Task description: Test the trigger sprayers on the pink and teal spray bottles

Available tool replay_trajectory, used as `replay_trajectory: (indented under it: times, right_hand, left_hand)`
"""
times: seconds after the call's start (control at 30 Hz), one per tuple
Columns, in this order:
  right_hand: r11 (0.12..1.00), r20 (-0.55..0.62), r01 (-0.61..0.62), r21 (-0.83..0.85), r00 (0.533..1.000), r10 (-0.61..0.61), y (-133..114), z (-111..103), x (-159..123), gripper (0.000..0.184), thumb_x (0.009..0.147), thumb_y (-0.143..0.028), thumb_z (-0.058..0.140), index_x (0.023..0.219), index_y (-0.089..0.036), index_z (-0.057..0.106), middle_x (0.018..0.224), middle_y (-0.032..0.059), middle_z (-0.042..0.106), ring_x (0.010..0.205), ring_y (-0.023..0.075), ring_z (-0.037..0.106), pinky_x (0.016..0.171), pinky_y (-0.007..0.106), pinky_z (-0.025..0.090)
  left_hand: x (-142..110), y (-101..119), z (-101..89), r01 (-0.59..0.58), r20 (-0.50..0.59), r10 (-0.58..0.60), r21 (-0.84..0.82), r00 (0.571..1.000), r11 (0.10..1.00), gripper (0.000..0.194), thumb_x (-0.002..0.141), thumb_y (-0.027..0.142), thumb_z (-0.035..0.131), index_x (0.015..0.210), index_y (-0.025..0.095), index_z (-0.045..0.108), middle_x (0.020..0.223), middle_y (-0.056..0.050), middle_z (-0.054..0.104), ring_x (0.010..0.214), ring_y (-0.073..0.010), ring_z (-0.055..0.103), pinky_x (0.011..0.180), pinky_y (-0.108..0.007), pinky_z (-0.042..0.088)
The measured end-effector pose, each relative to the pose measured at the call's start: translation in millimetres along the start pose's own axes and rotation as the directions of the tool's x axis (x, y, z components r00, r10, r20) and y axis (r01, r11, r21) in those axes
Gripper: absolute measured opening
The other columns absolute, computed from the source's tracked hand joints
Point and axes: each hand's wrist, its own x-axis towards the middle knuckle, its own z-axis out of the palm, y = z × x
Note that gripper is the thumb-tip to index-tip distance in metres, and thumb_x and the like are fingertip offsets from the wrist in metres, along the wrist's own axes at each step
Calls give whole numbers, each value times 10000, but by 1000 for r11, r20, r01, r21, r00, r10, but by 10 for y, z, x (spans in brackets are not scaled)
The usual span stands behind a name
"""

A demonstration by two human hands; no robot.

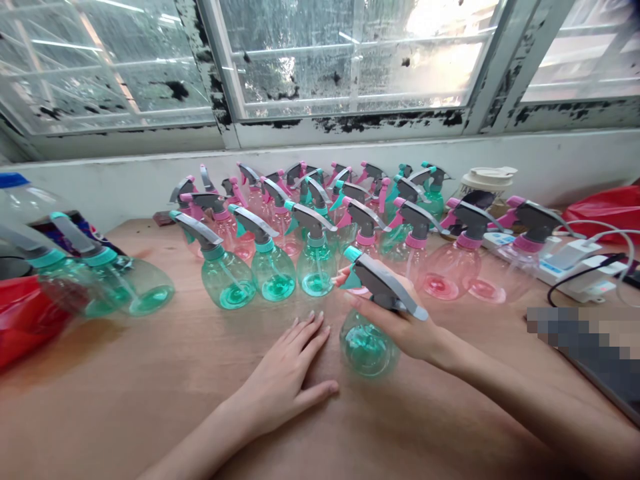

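My right hand (407,323) is closed around the neck of a green spray bottle (370,350) with a grey and teal trigger head. The bottle is upright and a little tilted; whether its base touches the table I cannot tell. Flat on the wooden table (200,407), my left hand (287,373) lies just left of that bottle, fingers spread, holding nothing. Behind my hands stand three green spray bottles (273,273) in a front row. To their right the row goes on with pink spray bottles (450,270).
More pink and green bottles crowd behind, below the window (350,60). Two green bottles (153,287) stand at left near a red bag (30,320). At right are a lidded cup (485,180), a power strip (575,273) with cables and a dark, pixelated device (585,353).
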Motion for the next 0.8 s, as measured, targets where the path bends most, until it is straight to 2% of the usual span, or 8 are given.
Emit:
replay_trajectory:
  times: [0.1, 0.17, 0.23, 0.3, 0.4, 0.63, 0.8]
  right_hand:
    - [1000, 1, -12, 16, 1000, 12, -5, -18, -4, 53, 903, -253, 577, 942, -230, 549, 659, -49, 507, 511, 101, 443, 481, 242, 398]
    - [1000, -14, 9, -1, 1000, -9, 12, -28, -12, 54, 902, -254, 583, 897, -224, 538, 681, -48, 507, 512, 89, 425, 474, 232, 376]
    - [1000, -16, 19, -22, 1000, -19, 37, -36, -19, 72, 904, -277, 584, 949, -225, 562, 743, -23, 557, 548, 101, 472, 504, 244, 410]
    - [1000, -2, 13, -25, 1000, -13, 64, -38, -24, 175, 903, -308, 587, 1064, -241, 580, 780, -3, 595, 570, 123, 511, 529, 266, 445]
    - [1000, 12, 11, -25, 1000, -10, 95, -32, -33, 285, 900, -319, 590, 1179, -268, 572, 748, -4, 605, 554, 141, 525, 545, 288, 475]
    - [999, 15, 19, -35, 1000, -18, 114, -30, -57, 356, 911, -301, 581, 1266, -285, 560, 765, 10, 673, 537, 167, 572, 619, 350, 542]
    - [999, 23, 25, -29, 999, -24, 125, -38, -61, 383, 919, -297, 573, 1301, -301, 552, 842, 36, 716, 626, 200, 642, 687, 386, 570]
  left_hand:
    - [0, -3, -2, -5, -1, 5, -6, 1000, 1000, 748, 952, 624, 471, 1537, 197, 283, 1584, -126, 269, 1456, -317, 233, 1166, -522, 242]
    - [0, -7, -2, -12, -10, 12, -9, 1000, 1000, 743, 953, 619, 478, 1542, 217, 271, 1585, -117, 270, 1455, -318, 234, 1166, -523, 242]
    - [0, -9, -2, -11, -14, 11, -9, 1000, 1000, 742, 951, 621, 479, 1542, 224, 270, 1586, -112, 270, 1456, -317, 233, 1166, -520, 243]
    - [0, -8, -3, -3, -7, 3, -6, 1000, 1000, 747, 947, 633, 473, 1538, 215, 284, 1586, -112, 270, 1455, -317, 233, 1168, -519, 243]
    - [2, -3, -6, 8, 5, -8, -1, 1000, 1000, 755, 947, 640, 463, 1531, 191, 298, 1583, -120, 274, 1456, -315, 233, 1172, -517, 236]
    - [4, -2, -5, -4, 1, 4, -4, 1000, 1000, 744, 950, 632, 467, 1533, 205, 290, 1586, -116, 268, 1457, -315, 228, 1170, -523, 235]
    - [-1, 4, -9, 1, -1, -1, 4, 1000, 1000, 741, 950, 637, 463, 1535, 219, 284, 1587, -108, 269, 1456, -309, 235, 1170, -507, 247]
